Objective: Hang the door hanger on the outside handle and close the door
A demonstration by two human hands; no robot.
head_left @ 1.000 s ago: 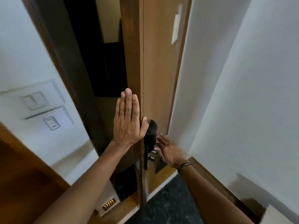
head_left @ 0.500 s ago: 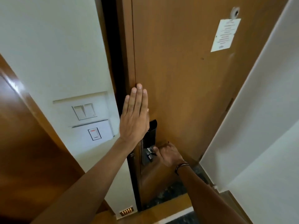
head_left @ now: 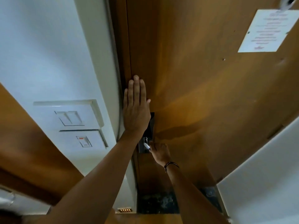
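The brown wooden door (head_left: 202, 78) fills the middle and right, seen from its inner side, with its left edge against the frame. My left hand (head_left: 136, 110) lies flat on the door near that edge, fingers straight and together, holding nothing. Just below it is a black lock plate (head_left: 151, 125) with a silver door handle (head_left: 146, 145). My right hand (head_left: 159, 152), with a dark band on the wrist, has its fingers curled on the handle's end. No door hanger shows on this side.
A white notice (head_left: 267, 31) is stuck on the door's upper right, under a peephole (head_left: 288, 0). Light switches (head_left: 69, 118) and a small switch (head_left: 84, 141) sit on the white wall at left. A white wall (head_left: 267, 175) stands close at right. Dark stone floor (head_left: 158, 202) lies below.
The door swung from ajar, with a dark gap at its left edge, to against the frame. My left hand stayed flat on it; my right hand went from near the handle to gripping it.
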